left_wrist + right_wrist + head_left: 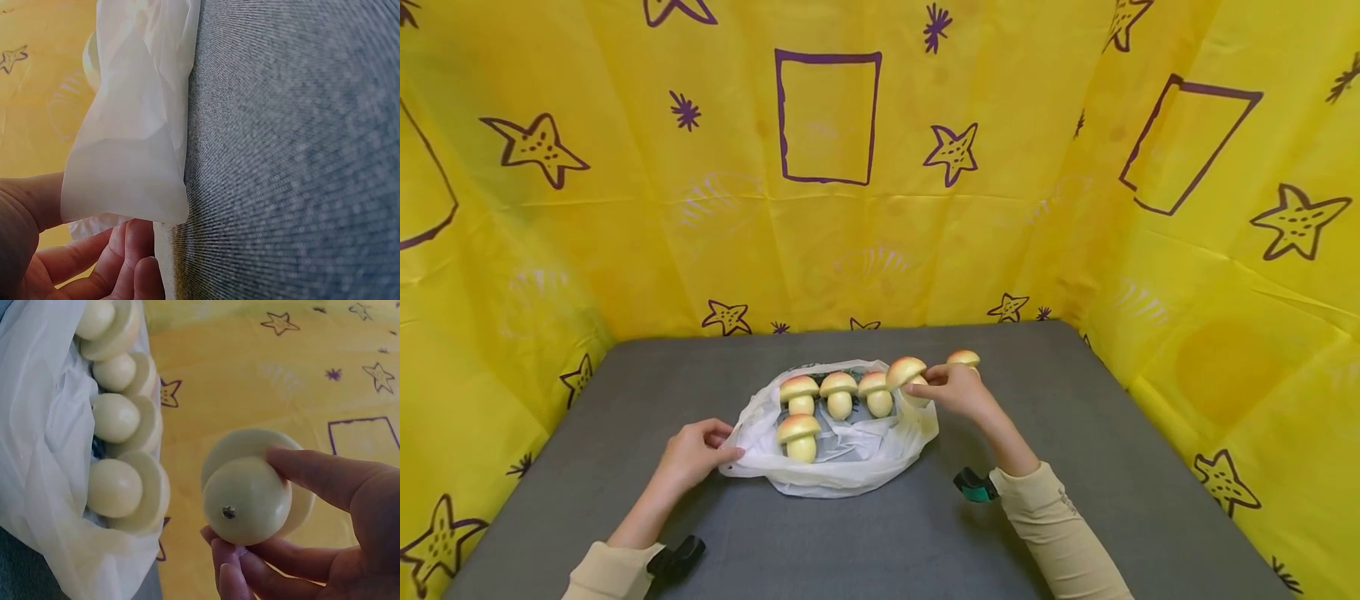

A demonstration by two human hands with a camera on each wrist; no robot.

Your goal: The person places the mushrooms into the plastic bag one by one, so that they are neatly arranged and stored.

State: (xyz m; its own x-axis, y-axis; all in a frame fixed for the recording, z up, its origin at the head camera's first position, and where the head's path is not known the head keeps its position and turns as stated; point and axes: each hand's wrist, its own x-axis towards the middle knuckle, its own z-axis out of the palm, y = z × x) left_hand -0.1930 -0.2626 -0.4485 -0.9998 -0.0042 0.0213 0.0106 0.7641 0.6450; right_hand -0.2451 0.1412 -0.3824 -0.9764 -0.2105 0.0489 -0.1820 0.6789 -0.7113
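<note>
A white plastic bag (pixel 850 479) lies with its mouth spread wide on the grey table. Several toy mushrooms (pixel 838 396) with yellow-orange caps and pale stems are inside it, most in a row at the back and one in front at the left. My left hand (pixel 695 454) pinches the bag's left edge, the thumb covered by the plastic (pixel 125 156) in the left wrist view. Over the bag's right rim, my right hand (pixel 955 390) grips another mushroom (pixel 905 372) between thumb and fingers. Its round stem end (pixel 247 500) faces the right wrist camera.
One more mushroom (pixel 964 358) stands on the table behind my right hand, partly hidden by it. The grey tabletop (pixel 850 550) reaches back to yellow cloth walls (pixel 880 250) printed with purple stars, which enclose the far side and both flanks.
</note>
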